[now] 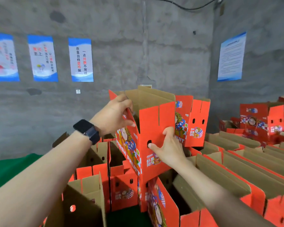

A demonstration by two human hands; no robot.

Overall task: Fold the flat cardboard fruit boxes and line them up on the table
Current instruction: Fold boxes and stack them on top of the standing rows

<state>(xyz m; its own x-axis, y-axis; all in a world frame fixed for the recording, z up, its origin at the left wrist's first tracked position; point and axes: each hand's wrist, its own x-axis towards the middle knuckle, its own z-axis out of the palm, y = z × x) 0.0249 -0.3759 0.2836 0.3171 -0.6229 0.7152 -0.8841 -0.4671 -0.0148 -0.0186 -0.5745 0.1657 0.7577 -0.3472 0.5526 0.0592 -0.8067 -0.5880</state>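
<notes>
I hold a red printed cardboard fruit box (152,122) up in the air in the middle of the view, its brown inside showing and its top flaps standing up. My left hand (114,113) grips the box's upper left flap, thumb in front and fingers behind. Against the box's red end panel lies my right hand (169,147), its thumb at the small black hole and its fingers curled round the right edge. More folded red boxes (123,185) stand open below on the green table (5,171).
Rows of folded boxes (246,174) with brown flaps fill the right side. Another upright box (193,122) stands just behind the held one, and more (259,122) are stacked at the far right. A grey concrete wall with posters (81,59) is behind.
</notes>
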